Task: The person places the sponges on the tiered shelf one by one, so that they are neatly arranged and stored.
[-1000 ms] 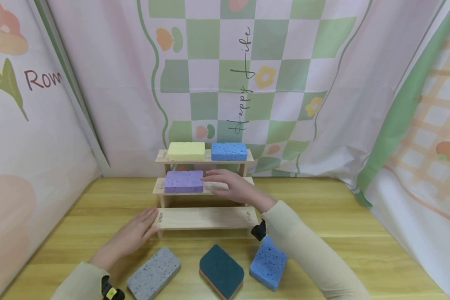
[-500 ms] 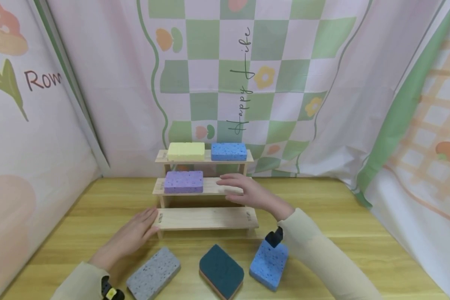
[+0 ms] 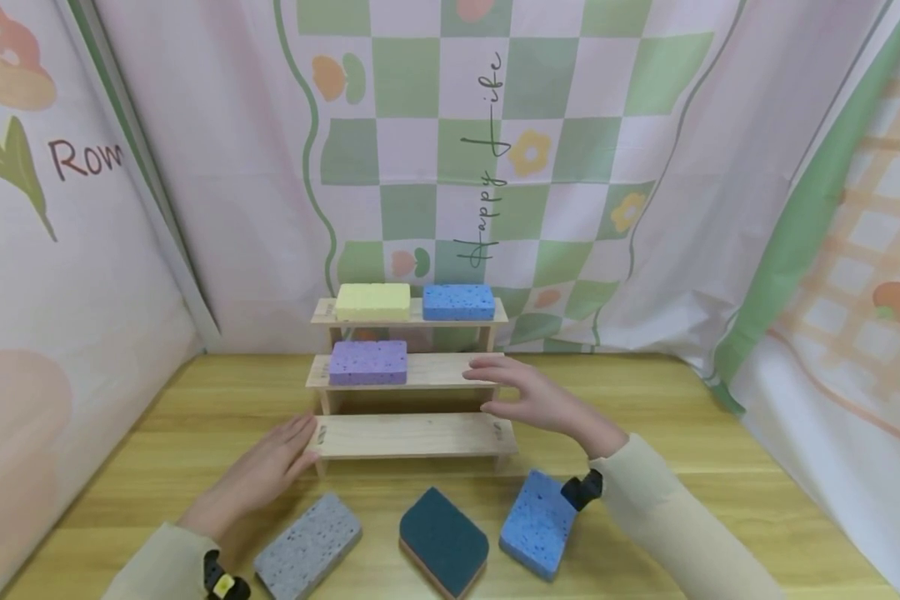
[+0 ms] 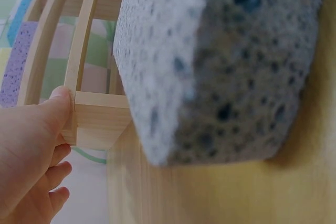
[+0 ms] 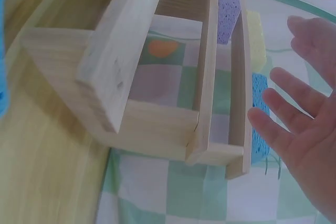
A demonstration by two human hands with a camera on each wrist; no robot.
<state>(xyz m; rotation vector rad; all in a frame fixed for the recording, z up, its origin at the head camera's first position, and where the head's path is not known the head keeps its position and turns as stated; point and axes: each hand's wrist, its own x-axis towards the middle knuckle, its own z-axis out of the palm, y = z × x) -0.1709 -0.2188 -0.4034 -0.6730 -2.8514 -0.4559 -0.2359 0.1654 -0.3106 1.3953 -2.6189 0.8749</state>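
Note:
A three-step wooden display stand (image 3: 412,435) stands on the table. My left hand (image 3: 258,467) holds its lowest step by the left end; the left wrist view shows the thumb (image 4: 55,106) on the corner and the other fingers bent beside it. My right hand (image 3: 543,400), fingers spread and holding nothing, hovers by the right end of the middle step. On that step's left half lies a purple sponge (image 3: 367,363). The top step carries a yellow sponge (image 3: 372,302) at left and a blue sponge (image 3: 458,302) at right.
In front of the stand lie a grey speckled sponge (image 3: 307,546), a dark green scouring sponge (image 3: 444,542) and a second blue sponge (image 3: 537,525), partly under the right wrist's black strap. Printed curtains (image 3: 570,208) close off the back and sides of the wooden table (image 3: 720,500).
My right hand has drawn away from the purple sponge, moving right along the middle step with its fingers spreading. The purple sponge stays put, as does my left hand.

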